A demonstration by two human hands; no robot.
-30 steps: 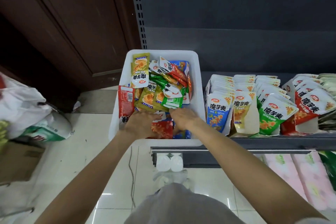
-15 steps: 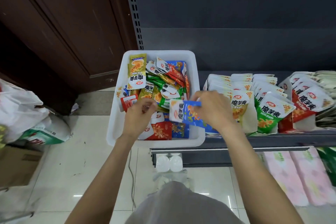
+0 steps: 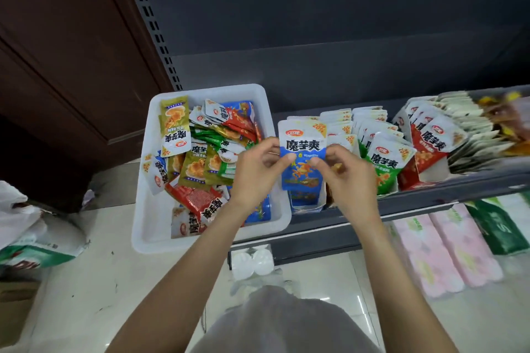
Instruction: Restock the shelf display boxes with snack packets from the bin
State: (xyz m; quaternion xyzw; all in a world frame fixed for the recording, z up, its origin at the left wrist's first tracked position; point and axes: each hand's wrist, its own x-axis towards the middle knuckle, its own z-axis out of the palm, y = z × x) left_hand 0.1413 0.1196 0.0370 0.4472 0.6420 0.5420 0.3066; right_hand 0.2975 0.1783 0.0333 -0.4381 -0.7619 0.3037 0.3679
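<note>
A white bin [image 3: 144,209] on the shelf's left end holds several loose snack packets in gold, green, red and blue. My left hand [image 3: 255,172] and my right hand [image 3: 347,175] pinch a blue and white packet [image 3: 303,149] by its two sides and hold it upright over the leftmost display box [image 3: 307,203]. That box holds more blue packets. To its right stand boxes with green packets [image 3: 384,163] and red packets [image 3: 430,146].
The grey shelf edge [image 3: 430,195] runs right from the bin. Pink tissue packs [image 3: 436,252] and a green pack [image 3: 499,226] lie on the lower shelf. White and green sacks [image 3: 37,238] sit on the tiled floor at left, by a dark wooden door [image 3: 71,51].
Both hands left the bin. The right hand lifted a blue packet out toward the shelf, the left hand joined it, and the packet now stands upright over the blue display box.
</note>
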